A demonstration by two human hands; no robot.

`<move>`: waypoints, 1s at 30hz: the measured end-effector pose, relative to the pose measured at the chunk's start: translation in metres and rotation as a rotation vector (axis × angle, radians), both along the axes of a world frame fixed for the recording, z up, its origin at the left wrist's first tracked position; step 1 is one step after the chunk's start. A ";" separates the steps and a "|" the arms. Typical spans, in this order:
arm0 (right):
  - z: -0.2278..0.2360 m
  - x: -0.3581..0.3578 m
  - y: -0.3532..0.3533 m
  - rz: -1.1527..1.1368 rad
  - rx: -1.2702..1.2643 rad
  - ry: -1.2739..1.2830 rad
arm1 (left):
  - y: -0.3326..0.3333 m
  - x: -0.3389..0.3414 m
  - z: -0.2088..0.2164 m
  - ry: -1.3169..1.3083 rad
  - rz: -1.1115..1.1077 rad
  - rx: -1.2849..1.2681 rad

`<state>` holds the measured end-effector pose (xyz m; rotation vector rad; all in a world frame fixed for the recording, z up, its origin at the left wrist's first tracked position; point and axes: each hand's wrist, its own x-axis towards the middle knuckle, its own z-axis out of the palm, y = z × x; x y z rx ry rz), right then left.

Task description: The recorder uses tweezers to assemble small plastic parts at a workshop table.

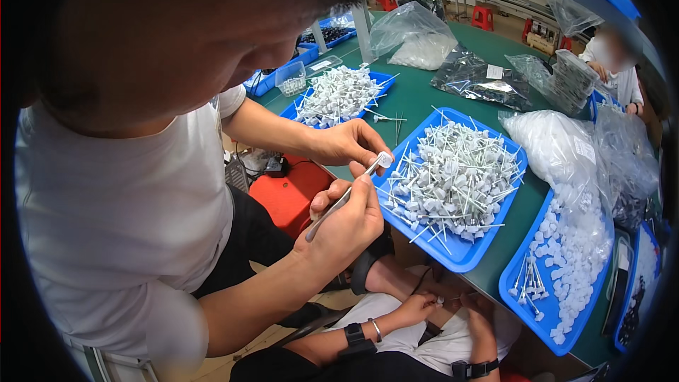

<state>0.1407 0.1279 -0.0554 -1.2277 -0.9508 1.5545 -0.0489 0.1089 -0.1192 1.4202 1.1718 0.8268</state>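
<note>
Low in the picture, over my lap, my left hand pinches a small white plastic piece between thumb and fingertips. Close to it on the right is my right hand, its fingers curled together in shadow. Something thin and light shows at those fingertips, too small to name. A co-worker standing at the left holds tweezers in one hand and a white cap in the other hand. Beyond my hands lies a blue tray heaped with white-capped metal pins.
At right, another blue tray holds loose white caps and several pins, under a clear bag. A further heap of pins sits behind the co-worker's hands. A red stool stands under the green table.
</note>
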 end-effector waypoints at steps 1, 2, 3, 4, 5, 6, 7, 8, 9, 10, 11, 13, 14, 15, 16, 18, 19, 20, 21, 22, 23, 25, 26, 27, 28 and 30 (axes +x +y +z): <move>0.002 -0.002 0.000 -0.007 0.005 0.009 | -0.001 -0.001 -0.005 0.004 0.003 0.009; 0.000 -0.001 0.000 -0.008 0.007 0.007 | -0.001 -0.001 -0.004 0.002 0.001 0.010; -0.003 0.001 0.000 -0.007 0.016 0.002 | -0.002 0.000 -0.004 -0.016 0.009 0.002; -0.005 0.002 -0.001 -0.005 0.026 -0.003 | -0.002 0.001 -0.002 -0.033 0.017 -0.007; -0.007 0.003 0.000 -0.007 0.026 -0.005 | -0.001 0.001 -0.001 -0.035 0.015 -0.007; -0.008 0.003 0.001 -0.009 0.024 -0.003 | 0.000 0.001 0.001 -0.018 0.001 -0.027; -0.008 0.003 0.001 -0.010 0.023 -0.001 | 0.000 0.001 0.003 0.000 -0.012 -0.046; -0.008 0.003 0.001 -0.012 0.022 -0.002 | 0.001 0.001 0.004 -0.001 -0.013 -0.047; -0.008 0.003 0.001 -0.017 0.025 -0.004 | 0.001 0.000 0.005 0.014 -0.015 -0.037; -0.007 0.003 0.002 -0.021 0.028 -0.005 | 0.001 0.000 0.007 0.029 -0.016 -0.027; -0.008 0.003 0.001 -0.021 0.027 -0.005 | 0.001 0.000 0.007 0.029 -0.017 -0.028; -0.009 0.003 0.001 -0.021 0.039 0.028 | 0.001 0.000 0.007 0.041 -0.023 -0.033; -0.010 0.004 0.001 -0.022 0.039 0.028 | 0.001 0.000 0.007 0.041 -0.024 -0.033; -0.011 0.005 0.000 -0.019 0.032 0.028 | 0.001 0.000 0.007 0.034 -0.022 -0.049; -0.011 0.005 0.000 -0.015 0.024 0.029 | 0.001 0.001 0.007 0.028 -0.020 -0.065; -0.010 0.005 0.000 -0.013 0.027 0.031 | 0.000 0.001 0.007 0.014 -0.015 -0.061; -0.009 0.005 -0.001 -0.011 0.030 0.034 | 0.000 0.001 0.007 0.000 -0.010 -0.057; -0.008 0.003 0.000 -0.008 0.029 0.037 | -0.001 0.001 0.005 0.004 -0.007 -0.058; -0.005 0.001 0.000 -0.009 0.026 0.032 | -0.002 0.000 0.003 0.000 0.001 -0.053; -0.004 -0.001 0.000 -0.008 0.024 0.028 | -0.002 -0.001 0.001 -0.003 0.011 -0.048; -0.004 0.000 0.000 -0.012 0.023 0.022 | -0.001 0.000 0.004 -0.008 0.007 -0.049; -0.005 0.001 0.000 -0.011 0.027 0.002 | 0.001 0.000 0.006 0.021 -0.011 -0.021; -0.005 0.002 0.000 -0.013 0.028 0.005 | 0.002 0.000 0.010 0.023 -0.012 -0.020; -0.005 0.003 0.000 -0.014 0.033 -0.004 | 0.003 0.000 0.014 0.032 -0.022 -0.030; -0.006 0.004 0.000 -0.015 0.037 -0.013 | 0.004 0.000 0.018 0.040 -0.033 -0.039; -0.007 0.004 0.000 -0.014 0.034 -0.017 | 0.002 0.000 0.019 0.030 -0.023 -0.035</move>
